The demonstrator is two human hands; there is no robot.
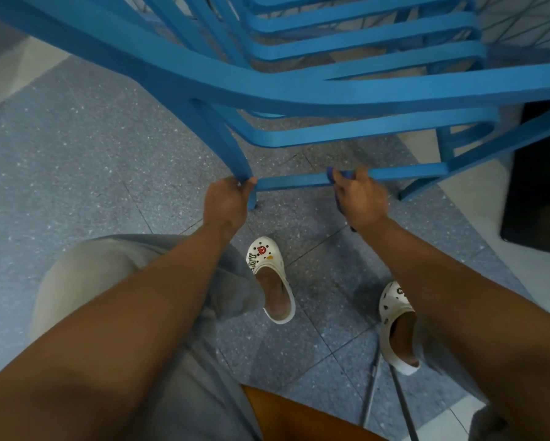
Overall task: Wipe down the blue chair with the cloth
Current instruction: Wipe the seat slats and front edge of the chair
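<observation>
The blue chair [299,87] fills the top of the view, seen from above with its slatted back and seat close to the camera. My left hand [226,202] grips the lower part of a chair leg near the floor. My right hand [359,198] grips a dark blue cloth [339,176] wrapped around the low cross rung between the legs. Only a little of the cloth shows above and below the fingers.
A grey speckled tile floor [92,154] lies below, with pale tiles at the edges. My feet in white clogs [272,278] stand just behind the chair. A dark block [537,186] sits at the right. An orange-brown surface [292,418] shows at the bottom.
</observation>
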